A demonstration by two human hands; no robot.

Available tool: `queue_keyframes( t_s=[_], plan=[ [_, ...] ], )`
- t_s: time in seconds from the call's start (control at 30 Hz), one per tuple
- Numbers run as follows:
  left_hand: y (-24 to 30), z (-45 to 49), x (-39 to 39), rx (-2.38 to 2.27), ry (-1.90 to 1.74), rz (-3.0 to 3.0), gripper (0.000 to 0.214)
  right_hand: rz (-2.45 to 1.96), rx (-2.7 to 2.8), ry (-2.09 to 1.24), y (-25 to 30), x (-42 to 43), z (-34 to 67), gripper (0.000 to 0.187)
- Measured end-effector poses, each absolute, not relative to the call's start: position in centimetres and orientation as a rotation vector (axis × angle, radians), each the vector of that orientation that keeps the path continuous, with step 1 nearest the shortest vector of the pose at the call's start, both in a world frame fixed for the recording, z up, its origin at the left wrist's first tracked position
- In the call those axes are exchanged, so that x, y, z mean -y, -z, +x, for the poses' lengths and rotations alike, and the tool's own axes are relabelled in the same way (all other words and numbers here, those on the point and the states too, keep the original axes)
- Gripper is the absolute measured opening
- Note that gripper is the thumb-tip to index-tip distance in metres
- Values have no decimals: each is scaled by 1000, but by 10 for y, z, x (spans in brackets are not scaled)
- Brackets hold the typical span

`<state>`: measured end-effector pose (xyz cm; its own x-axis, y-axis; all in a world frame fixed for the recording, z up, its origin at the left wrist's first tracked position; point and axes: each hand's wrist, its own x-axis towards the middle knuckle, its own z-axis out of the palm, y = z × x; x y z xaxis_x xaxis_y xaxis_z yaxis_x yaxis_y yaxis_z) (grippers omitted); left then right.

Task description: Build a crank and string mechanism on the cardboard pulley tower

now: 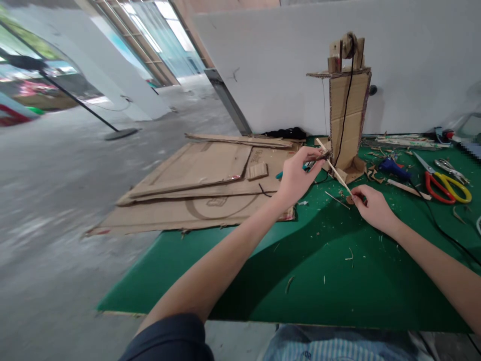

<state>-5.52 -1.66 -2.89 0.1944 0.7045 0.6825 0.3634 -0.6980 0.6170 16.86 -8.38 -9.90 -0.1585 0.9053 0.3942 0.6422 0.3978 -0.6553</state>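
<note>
My left hand [298,173] pinches a small dark piece [323,156] that sits against a thin wooden stick [340,176]; its exact kind is too small to make out. The stick slants down to the right, and my right hand [372,206] grips its lower end between thumb and fingers. Just behind my hands stands an upright cardboard tower [347,118], topped by wooden blocks and a wheel [349,45]. A black cord [346,110] hangs down its front from the wheel. Partly hidden by my left hand is a teal-handled tool [279,175].
Cardboard sheets [180,168] overhang the left edge of the green table [263,281]. To the right lie a blue glue gun [395,169] with its cable, scissors [443,188] with red and yellow handles, a metal tool [451,170] and scraps. A white panel [270,65] stands behind.
</note>
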Motion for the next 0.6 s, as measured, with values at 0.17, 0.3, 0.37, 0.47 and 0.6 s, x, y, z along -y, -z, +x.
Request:
queue_keyframes(
  t_s=[0.17, 0.3, 0.37, 0.47, 0.6],
  plan=[
    [29, -52, 16, -999, -1580, 2093, 17, -1341, 1876, -404, 100, 83, 170, 14],
    [27, -57, 7, -1026, -1679, 1994, 18, -1366, 1882, -364, 100, 83, 171, 14],
    [26, -68, -6, -1037, -1714, 1857, 26, -1390, 1871, -337, 100, 82, 172, 13],
    [28, -92, -31, -1097, -1700, 1645, 30, -1440, 1841, -313, 100, 81, 174, 12],
    [35, -113, -52, -1105, -1465, 1561, 26, -1429, 1823, -327, 101, 80, 176, 13]
  ],
)
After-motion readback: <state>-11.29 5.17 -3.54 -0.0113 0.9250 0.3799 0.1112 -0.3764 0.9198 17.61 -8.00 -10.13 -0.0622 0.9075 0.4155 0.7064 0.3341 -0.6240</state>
